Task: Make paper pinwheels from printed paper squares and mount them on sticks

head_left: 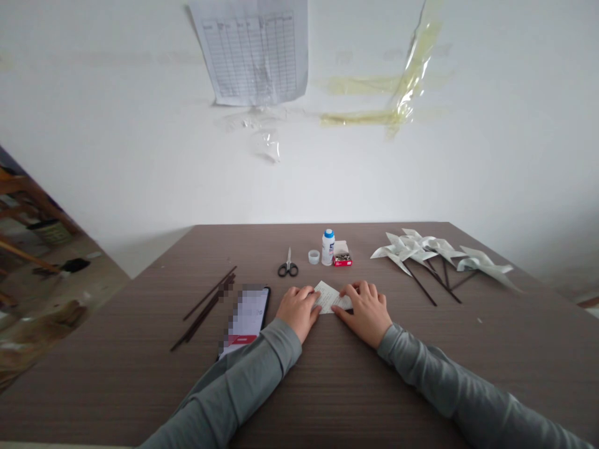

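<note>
A small piece of white paper with printed lines lies on the table between my hands. It looks folded, with one corner pointing away from me. My left hand grips its left side, the thumb near the front edge and the fingers on top. On the right side, my right hand holds it the same way, with fingers bent and thumb on the near edge. My fingers cover both ends of the paper.
Scissors, a small clear cup, a white bottle with a blue cap and a red box of small metal pieces stand beyond my hands. A phone and dark sticks lie left. Paper pinwheels lie right.
</note>
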A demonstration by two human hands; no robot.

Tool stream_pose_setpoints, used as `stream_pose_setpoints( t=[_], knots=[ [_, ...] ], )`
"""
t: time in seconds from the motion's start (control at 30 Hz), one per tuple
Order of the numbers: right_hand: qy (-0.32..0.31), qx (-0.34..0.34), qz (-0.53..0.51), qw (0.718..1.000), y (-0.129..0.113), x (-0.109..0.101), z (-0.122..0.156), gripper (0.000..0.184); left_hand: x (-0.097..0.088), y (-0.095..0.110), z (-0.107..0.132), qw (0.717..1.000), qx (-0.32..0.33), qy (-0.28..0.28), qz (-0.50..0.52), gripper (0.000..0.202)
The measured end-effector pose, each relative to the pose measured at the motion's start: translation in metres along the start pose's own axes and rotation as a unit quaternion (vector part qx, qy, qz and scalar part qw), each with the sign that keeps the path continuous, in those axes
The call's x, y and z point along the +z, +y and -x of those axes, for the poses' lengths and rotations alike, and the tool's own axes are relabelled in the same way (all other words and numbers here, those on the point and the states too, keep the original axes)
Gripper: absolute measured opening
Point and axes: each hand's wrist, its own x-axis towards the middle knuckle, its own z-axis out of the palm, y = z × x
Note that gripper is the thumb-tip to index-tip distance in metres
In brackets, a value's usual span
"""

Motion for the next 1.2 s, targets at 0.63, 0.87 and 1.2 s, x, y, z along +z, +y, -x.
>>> stream_pose_setpoints(
  t=[0.63, 0.87, 1.2],
  knots=[
    [-0.09, 0.127, 0.004, 0.988, 0.033, -0.005, 0.011, 0.083, 0.007, -0.012, 0.0, 0.998, 0.034, 0.0, -0.043, 0.039],
    [-0.103, 0.125, -0.009, 0.987, 0.032, -0.008, 0.008, 0.073, 0.016, -0.008, 0.0, 0.998, 0.024, 0.033, -0.041, 0.033],
    [-0.097, 0.06, -0.008, 0.993, 0.001, -0.016, -0.001, 0.03, -0.018, 0.03, 0.003, 0.994, -0.041, -0.049, -0.086, 0.039]
  ],
)
